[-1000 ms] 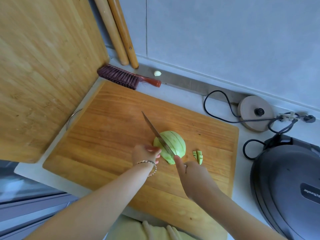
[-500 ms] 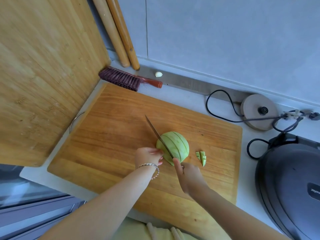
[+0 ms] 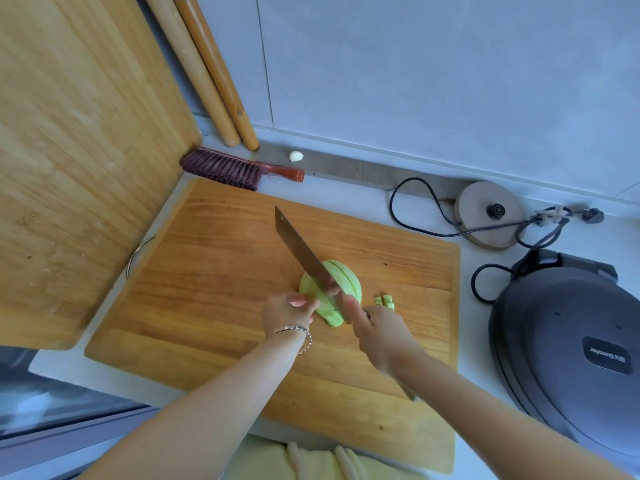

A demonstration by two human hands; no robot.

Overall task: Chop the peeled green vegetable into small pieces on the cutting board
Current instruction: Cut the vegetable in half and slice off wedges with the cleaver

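A peeled pale green vegetable half (image 3: 343, 282) lies cut side down on the wooden cutting board (image 3: 214, 271), scored by several parallel cuts. My right hand (image 3: 377, 330) grips the handle of a cleaver (image 3: 301, 252), whose broad blade is tilted and set into the vegetable's left part. My left hand (image 3: 285, 311) presses its fingertips on the vegetable's near left end. A few small cut green pieces (image 3: 384, 301) lie just right of the vegetable.
A large bamboo board (image 3: 76, 150) leans at the left, two rolling pins (image 3: 207, 74) against the wall. A red brush (image 3: 235, 168) and a garlic clove (image 3: 296, 156) lie behind the board. A kettle base (image 3: 490, 213) with cords and a dark electric cooker (image 3: 568, 344) stand right.
The cleaver has tilted so its flat side now shows. Both hands stay at the vegetable; the view has shifted slightly.
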